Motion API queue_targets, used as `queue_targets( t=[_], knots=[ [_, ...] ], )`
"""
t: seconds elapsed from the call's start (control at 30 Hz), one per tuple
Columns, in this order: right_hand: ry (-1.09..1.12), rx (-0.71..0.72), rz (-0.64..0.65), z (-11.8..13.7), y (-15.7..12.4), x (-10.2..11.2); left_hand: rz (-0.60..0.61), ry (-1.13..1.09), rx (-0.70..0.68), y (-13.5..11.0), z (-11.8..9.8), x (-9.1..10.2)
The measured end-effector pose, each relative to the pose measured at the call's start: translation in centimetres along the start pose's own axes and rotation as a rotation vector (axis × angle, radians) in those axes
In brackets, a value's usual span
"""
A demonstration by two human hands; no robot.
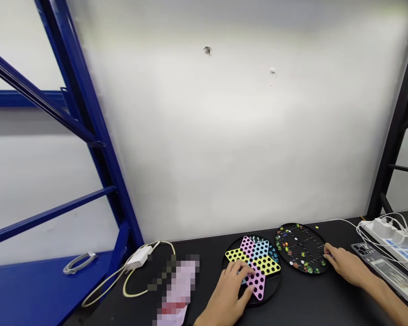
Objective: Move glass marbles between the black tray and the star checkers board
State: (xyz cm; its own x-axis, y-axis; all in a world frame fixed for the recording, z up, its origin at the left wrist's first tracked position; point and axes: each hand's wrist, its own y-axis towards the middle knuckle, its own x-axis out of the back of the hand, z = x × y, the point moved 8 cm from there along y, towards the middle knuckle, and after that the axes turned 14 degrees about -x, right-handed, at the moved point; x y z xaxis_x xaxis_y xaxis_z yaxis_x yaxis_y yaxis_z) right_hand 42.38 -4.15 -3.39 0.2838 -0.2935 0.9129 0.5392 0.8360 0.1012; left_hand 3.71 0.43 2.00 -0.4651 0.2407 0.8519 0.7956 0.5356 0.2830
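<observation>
My left hand rests on a Chinese checkers board, a star in pink, yellow and light blue with black holes. Its fingers are spread over the lower left of the star, with a gap between thumb and forefinger. Under the star is a round black base, and dark blue marbles show at its upper right. Beside it lies a round black marble tray with green, orange and white marbles around its left and lower parts. At the tray's right rim, my right hand has its fingertips drawn together; what they hold, if anything, is hidden.
Right of the tray lie a phone in a clear case and a white power strip with cables. A white adapter with its cable and a blurred pink item are on the left. Blue metal framing stands beside the white wall.
</observation>
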Motion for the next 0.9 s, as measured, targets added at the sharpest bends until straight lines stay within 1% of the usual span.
queue_targets(
  t=[0.03,0.1,0.17,0.2,0.27,0.3,0.33,0.37,0.43,0.5,0.57,0.63,0.67,0.77,0.83,0.9],
  knots=[
    [0.052,0.010,0.040,0.2,0.1,0.0,0.003,0.000,0.003,0.0,0.0,0.0],
    [0.256,0.018,0.102,0.9,0.4,0.6,0.002,-0.001,0.009,0.0,0.0,0.0],
    [0.561,-0.031,0.173,2.0,0.5,1.4,-0.003,-0.003,0.006,0.0,0.0,0.0],
    [0.739,-0.071,0.239,2.9,0.3,1.5,-0.009,-0.003,0.003,0.0,-0.1,0.0],
    [1.108,-0.164,0.422,5.5,-0.5,1.0,-0.017,-0.001,-0.006,0.0,-0.1,0.0],
    [1.280,-0.185,0.517,7.4,-1.1,0.7,-0.019,0.001,-0.008,0.0,0.0,0.0],
    [1.429,-0.198,0.580,9.2,-1.7,0.5,-0.021,0.003,-0.008,0.0,0.1,0.0],
    [1.546,-0.219,0.631,11.0,-2.3,0.1,-0.023,0.005,-0.008,0.0,0.1,0.0],
    [1.673,-0.296,0.741,14.2,-3.3,-1.4,-0.024,0.007,-0.008,0.0,0.3,-0.1],
    [1.686,-0.369,0.816,16.6,-4.1,-3.3,-0.028,0.005,-0.008,-0.1,0.3,-0.1],
    [1.631,-0.391,0.850,18.2,-4.7,-5.1,-0.021,0.000,-0.008,-0.1,0.2,-0.2],
    [1.547,-0.363,0.824,19.2,-5.0,-6.4,-0.011,-0.004,-0.003,-0.1,0.1,-0.2],
    [1.481,-0.324,0.768,19.5,-5.1,-6.8,-0.006,-0.005,-0.003,0.0,0.0,-0.2],
    [1.260,-0.152,0.521,19.9,-5.6,-6.8,-0.008,-0.003,-0.005,0.0,-0.1,-0.1],
    [1.038,0.077,0.360,20.9,-6.6,-6.2,-0.010,-0.003,-0.009,0.1,0.0,-0.2],
    [0.734,0.370,0.227,22.6,-8.6,-5.7,-0.009,0.000,-0.011,0.1,0.1,-0.3]
  ],
)
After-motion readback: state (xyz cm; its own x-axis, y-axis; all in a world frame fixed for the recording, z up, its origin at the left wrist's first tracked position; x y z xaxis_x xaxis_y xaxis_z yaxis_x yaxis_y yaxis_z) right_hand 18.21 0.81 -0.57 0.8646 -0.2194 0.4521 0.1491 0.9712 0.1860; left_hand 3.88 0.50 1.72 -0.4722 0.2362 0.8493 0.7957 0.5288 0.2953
